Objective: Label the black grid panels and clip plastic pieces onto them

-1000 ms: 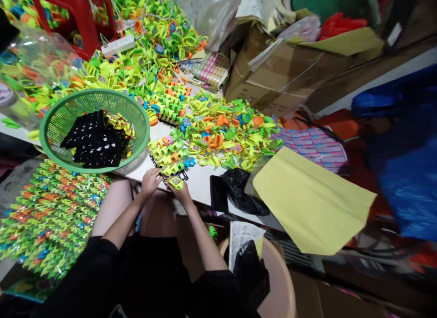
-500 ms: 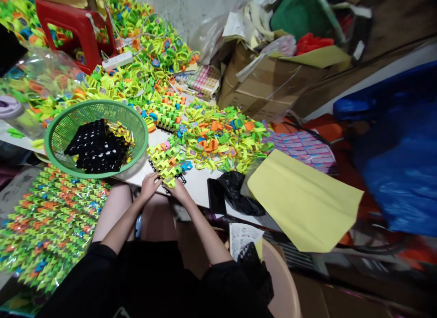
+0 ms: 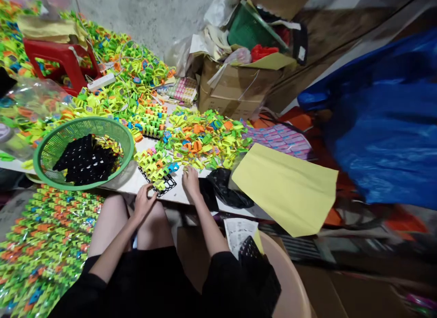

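Note:
A black grid tray [image 3: 167,185] lies at the table's front edge, with slanted rows of small yellow-green, orange and blue plastic toy watches [image 3: 155,165] standing in its far part. My left hand [image 3: 144,200] is at the tray's near left corner, thumb and fingers closed on its edge beside the nearest yellow-green piece. To the right of the tray, my right hand [image 3: 191,183] is at the near edge of a loose pile of the same toy watches [image 3: 208,138]. Its fingers point down and away, their tips mostly hidden, so I cannot tell what they hold.
A green basket [image 3: 39,165] with black grid trays stands left. Behind are another filled tray [image 3: 155,120], a red stool [image 3: 68,65] and a cardboard box [image 3: 232,90]. At right lie a black bag [image 3: 228,190] and yellow paper [image 3: 287,186]. A tub [image 3: 297,281] stands below.
My right hand has left the tray and moved right to the loose pile. My left hand stays at the tray's near edge. The whole view has shifted slightly.

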Action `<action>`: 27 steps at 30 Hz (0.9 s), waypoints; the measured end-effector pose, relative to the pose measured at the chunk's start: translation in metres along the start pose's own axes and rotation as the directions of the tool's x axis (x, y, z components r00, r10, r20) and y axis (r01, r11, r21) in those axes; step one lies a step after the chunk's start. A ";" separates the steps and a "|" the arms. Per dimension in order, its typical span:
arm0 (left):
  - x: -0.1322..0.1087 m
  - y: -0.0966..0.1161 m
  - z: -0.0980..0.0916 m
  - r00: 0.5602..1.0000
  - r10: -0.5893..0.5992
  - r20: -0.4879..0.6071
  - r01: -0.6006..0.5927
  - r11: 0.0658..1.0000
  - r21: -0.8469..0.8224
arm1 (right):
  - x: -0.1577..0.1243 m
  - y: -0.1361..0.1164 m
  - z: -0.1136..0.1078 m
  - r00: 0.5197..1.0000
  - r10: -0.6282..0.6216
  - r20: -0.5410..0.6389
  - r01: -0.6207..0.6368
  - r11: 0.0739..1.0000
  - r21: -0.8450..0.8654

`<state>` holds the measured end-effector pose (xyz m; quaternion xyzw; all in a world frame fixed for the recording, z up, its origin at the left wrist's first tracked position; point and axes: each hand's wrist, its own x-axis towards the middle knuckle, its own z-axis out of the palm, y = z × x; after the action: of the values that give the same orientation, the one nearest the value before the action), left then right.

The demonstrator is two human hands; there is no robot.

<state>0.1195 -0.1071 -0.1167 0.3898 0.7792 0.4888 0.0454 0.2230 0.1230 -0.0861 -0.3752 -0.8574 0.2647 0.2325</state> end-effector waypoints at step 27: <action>0.018 -0.006 0.006 0.983 -0.162 0.083 0.158 0.986 0.055 | -0.032 -0.006 0.000 0.996 -0.023 0.083 0.007 0.982 0.187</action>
<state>0.1063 -0.0925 -0.1185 0.3480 0.8169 0.4469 0.1092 0.2395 0.0951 -0.0883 -0.3337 -0.8407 0.3579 0.2320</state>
